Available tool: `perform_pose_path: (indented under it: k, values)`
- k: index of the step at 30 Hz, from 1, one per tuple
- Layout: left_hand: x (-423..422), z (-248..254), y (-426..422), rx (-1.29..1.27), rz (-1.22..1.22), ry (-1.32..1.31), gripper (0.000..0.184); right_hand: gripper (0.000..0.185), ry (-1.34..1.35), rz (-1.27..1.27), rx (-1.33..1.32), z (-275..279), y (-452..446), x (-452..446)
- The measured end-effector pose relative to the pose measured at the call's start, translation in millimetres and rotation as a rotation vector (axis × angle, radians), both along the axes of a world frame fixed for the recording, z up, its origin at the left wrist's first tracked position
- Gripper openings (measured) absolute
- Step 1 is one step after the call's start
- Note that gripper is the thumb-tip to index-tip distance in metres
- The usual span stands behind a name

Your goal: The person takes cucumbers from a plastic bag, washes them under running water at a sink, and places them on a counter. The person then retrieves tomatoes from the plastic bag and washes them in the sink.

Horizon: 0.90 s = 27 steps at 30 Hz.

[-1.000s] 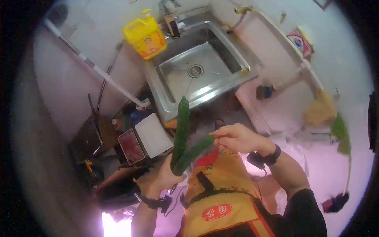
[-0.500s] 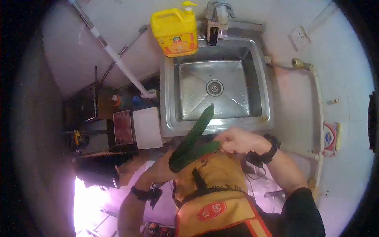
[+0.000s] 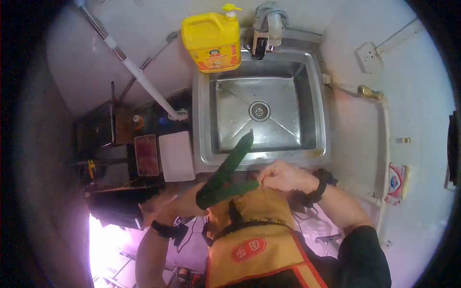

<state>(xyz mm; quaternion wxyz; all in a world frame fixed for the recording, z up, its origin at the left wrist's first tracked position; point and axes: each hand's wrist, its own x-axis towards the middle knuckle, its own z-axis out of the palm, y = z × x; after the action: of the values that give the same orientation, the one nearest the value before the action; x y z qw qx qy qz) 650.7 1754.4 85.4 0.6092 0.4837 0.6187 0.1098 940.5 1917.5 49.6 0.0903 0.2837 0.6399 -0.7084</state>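
Note:
Two dark green cucumbers form a V in front of my yellow apron. The longer cucumber (image 3: 228, 165) points up, its tip over the front rim of the steel sink (image 3: 206, 115). The shorter cucumber (image 3: 230, 193) slants right. My left hand (image 3: 189, 200) is closed round their joined lower ends, with its fingers partly hidden behind them. At the right end of the shorter cucumber, my right hand (image 3: 281, 176) is closed in a pinch, and its fingertips touch or nearly touch that end.
A yellow pump jug (image 3: 211, 43) stands at the sink's back left, beside the faucet (image 3: 269, 29). Left of the sink lie a white lidded box (image 3: 176, 156) and a reddish tray (image 3: 146, 154). A white pole (image 3: 139, 74) leans there. Pipes (image 3: 384, 144) run along the right wall.
The view has turned and shifted, so the sink now appears upright. Both hands and the cucumbers sit slightly further left, still held in front of the apron.

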Motion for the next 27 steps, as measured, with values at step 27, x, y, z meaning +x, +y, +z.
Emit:
perform_pose_path:
  k: [27]
  values:
    - [-1, 19, 38, 0.136, -0.359, 0.539, 0.064, 0.025, -0.112, -0.292, -0.18, -64, 28, 21]
